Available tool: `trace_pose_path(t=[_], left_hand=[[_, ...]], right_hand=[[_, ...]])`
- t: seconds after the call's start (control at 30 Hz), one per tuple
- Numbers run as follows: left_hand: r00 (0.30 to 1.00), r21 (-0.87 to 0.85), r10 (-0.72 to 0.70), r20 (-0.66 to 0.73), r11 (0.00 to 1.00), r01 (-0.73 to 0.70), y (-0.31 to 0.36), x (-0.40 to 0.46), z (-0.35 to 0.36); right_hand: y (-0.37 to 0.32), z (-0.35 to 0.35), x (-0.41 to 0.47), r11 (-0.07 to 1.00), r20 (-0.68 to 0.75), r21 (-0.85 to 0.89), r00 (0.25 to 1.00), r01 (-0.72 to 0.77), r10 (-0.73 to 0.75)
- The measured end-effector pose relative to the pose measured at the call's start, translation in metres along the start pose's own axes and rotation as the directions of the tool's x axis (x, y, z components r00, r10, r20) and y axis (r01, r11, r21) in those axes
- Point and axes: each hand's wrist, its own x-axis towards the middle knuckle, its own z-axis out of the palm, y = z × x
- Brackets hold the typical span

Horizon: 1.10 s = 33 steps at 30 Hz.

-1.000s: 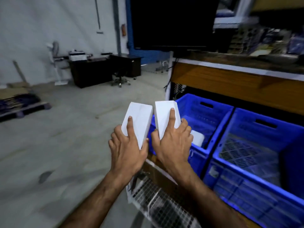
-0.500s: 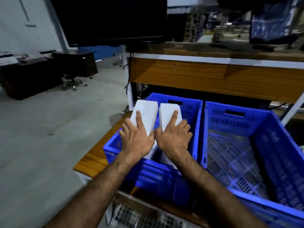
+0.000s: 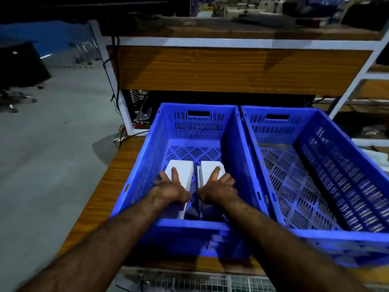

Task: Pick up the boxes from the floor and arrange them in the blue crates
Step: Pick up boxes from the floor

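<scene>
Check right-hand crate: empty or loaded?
Empty as far as visible. The right crate shows only bare lattice floor; both white boxes sit in the left crate. Its near corner is out of frame.

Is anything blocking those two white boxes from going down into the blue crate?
Nothing visible: the left hand and right hand hold the white boxes inside the left blue crate, over open floor.

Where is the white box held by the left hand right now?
In the head view, the white box sits low inside the left blue crate, near its front wall, gripped by the left hand, beside the second box held by the right hand.
</scene>
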Motion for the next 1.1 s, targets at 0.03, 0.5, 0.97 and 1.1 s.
trace_pose_path(t=[0.03,0.5,0.97,1.1], left_hand=[[1.000,0.000,0.008,0.025,1.000,-0.008,-0.001,0.000,0.001],[0.684,0.129,0.263,-0.680,0.962,-0.241,-0.029,-0.079,-0.025],[0.501,-0.159,-0.217,-0.838,0.975,0.155,-0.083,-0.234,0.066],[0.466,-0.242,-0.385,-0.797,0.909,0.338,-0.070,-0.293,0.124]], right_hand=[[0.001,0.001,0.001,1.000,0.015,0.011,1.000,0.005,-0.005],[0.006,-0.029,-0.060,0.850,-0.567,-0.179,0.655,0.495,-0.500],[0.004,0.015,-0.156,0.203,-0.548,-0.248,0.035,0.947,-0.836],[0.032,0.046,-0.187,0.000,-0.399,-0.208,-0.085,0.978,-0.913]])
